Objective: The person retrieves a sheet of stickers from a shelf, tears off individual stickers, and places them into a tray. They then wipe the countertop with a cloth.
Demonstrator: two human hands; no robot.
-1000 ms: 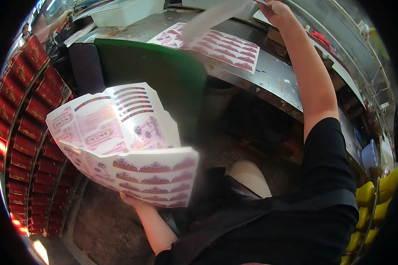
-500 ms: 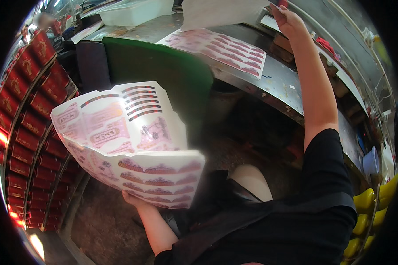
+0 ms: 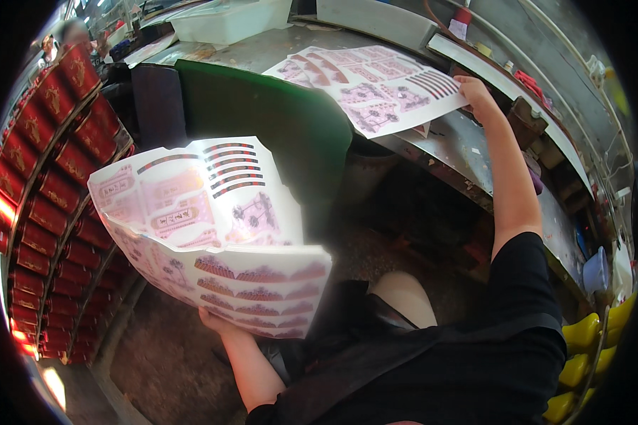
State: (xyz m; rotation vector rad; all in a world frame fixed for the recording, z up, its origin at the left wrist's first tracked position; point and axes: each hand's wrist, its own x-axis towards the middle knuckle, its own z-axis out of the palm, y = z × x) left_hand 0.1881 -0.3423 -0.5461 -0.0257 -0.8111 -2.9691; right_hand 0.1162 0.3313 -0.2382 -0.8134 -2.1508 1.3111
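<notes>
A thick, curled stack of printed sheets point(image 3: 255, 289) rests over my lap, showing pink scenery, banded strips and scalloped borders. My left hand point(image 3: 213, 322) is closed on its lower edge; most of those fingers are hidden beneath the paper. Out over the metal bench point(image 3: 468, 157), my right hand point(image 3: 477, 97) pinches the right edge of a single printed sheet point(image 3: 383, 85). That sheet is printed side up and spreads across the bench, its near corner reaching past the bench edge. A sliver of paper shows underneath it.
Racks of red decorated vessels point(image 3: 57, 177) rise at the left. A green panel point(image 3: 262, 120) stands between the stack and the bench. Behind are a white plastic tub point(image 3: 230, 23) and a red-and-white cone point(image 3: 461, 23). Yellow objects point(image 3: 581, 326) and a light-blue basin point(image 3: 595, 269) are at the right.
My right hand has come down and nearer, lowering the raised sheet over the bench, where it covers the sheet lying there. The left hand still holds the stack.
</notes>
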